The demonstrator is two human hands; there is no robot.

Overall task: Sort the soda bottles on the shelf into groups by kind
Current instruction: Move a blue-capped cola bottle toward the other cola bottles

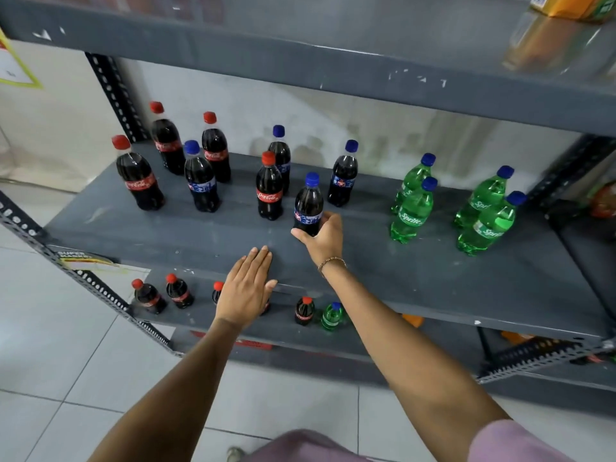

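Grey metal shelf [433,278] over a white tiled floor [50,345], stocked with upright soda bottles.
The right hand [321,238] wraps the base of a blue-capped cola bottle [308,205] mid-shelf; the left hand [248,288] lies flat and open, empty, at the front edge; four green Sprite bottles [413,211] stand grouped at the right.

Grey metal shelving unit [433,281] with perforated slotted uprights [113,91] and scuffed painted boards, against a plain off-white wall [333,121], standing on a pale glossy tiled floor [60,345], yellow-edged paper sign [13,65] at far left, even indoor light.
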